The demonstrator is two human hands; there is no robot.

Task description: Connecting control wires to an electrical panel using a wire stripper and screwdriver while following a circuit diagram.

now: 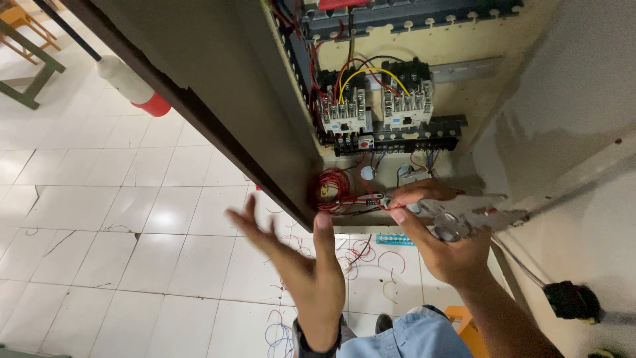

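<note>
Two hands up: left hand (pixel 301 262) spread open, empty, just below the cabinet edge. Right hand (pixel 440 242) pinches a red wire (pixel 383 204) at its tip, fingertips closed on it. Wire looks thin, limp, light; best gripped near the end. Beyond: red wire coil (pixel 331 189), then two contactors (pixel 377 106).
</note>
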